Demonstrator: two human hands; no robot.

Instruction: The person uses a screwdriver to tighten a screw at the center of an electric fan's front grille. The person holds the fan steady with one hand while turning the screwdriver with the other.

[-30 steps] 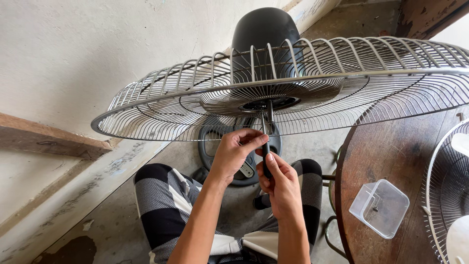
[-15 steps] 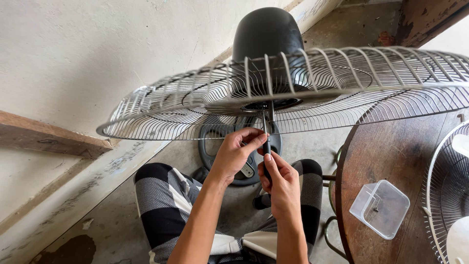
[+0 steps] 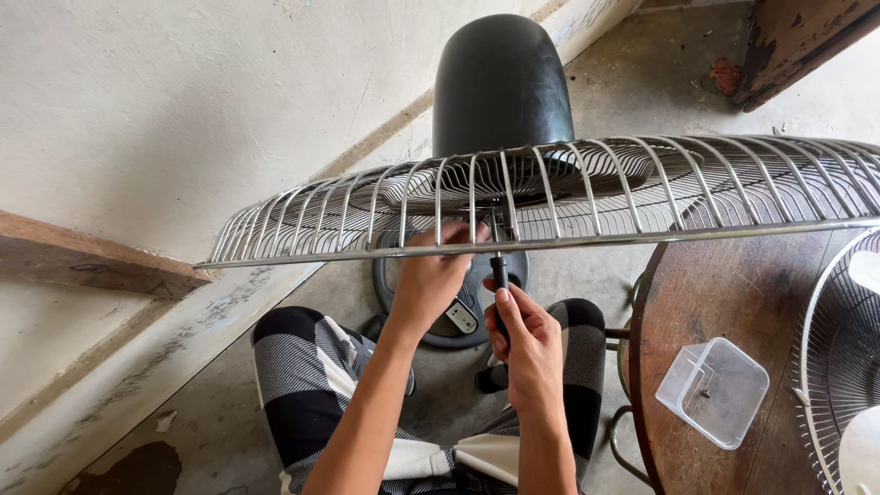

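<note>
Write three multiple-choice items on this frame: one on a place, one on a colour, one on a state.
1. Where is the clear plastic box?
A. on the round wooden table
B. on the floor
C. on the person's lap

2. What colour is the motor housing?
A. white
B. black
C. red

3. How is the screwdriver held?
A. lying loose
B. pointing down
C. upright, in the right hand

Key: 1 A, it sits on the tabletop; 2 B, it is glossy black; 3 C, the tip points up under the wire fan guard, beside the left hand.
</note>
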